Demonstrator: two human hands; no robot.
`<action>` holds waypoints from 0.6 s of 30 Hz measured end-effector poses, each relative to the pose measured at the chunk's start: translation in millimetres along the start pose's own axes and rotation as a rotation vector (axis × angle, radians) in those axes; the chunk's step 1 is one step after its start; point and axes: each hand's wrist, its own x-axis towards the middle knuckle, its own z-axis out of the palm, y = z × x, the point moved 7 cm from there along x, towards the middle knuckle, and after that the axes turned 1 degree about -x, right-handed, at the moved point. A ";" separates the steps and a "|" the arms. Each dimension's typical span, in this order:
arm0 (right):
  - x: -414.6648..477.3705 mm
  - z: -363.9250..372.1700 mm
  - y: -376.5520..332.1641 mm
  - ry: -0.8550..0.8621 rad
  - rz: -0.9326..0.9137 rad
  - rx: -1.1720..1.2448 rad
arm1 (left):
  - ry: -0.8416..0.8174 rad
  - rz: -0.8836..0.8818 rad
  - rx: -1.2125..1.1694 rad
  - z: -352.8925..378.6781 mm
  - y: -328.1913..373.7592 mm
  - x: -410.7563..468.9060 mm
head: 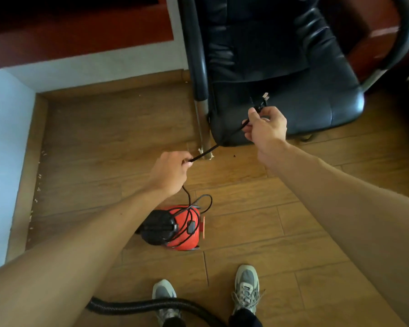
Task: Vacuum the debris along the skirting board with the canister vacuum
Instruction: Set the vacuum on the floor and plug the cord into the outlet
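both hands grasp the black power cord [208,151] stretched between them: the left hand [169,172] is curled round it above the floor, and the right hand [265,128] pinches it just below the plug [263,100], in front of the black leather chair [293,90]. the red and black canister vacuum [175,228] sits on the wooden floor [257,220] below the left hand, cord looped over it, its ribbed hose [139,305] lying by the grey sneakers [246,287]. pale debris [37,187] lies scattered along the skirting board [26,175] at the left wall.
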 end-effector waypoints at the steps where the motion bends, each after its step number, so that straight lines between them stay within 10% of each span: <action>1: -0.1 -7.1 -15.1 0.000 -0.015 0.003 | 0.016 0.002 -0.011 -8.6 12.4 2.8; 18: -35.6 -82.5 -330.7 -0.040 -0.445 0.004 | 0.318 0.107 -0.153 -188.4 222.0 34.6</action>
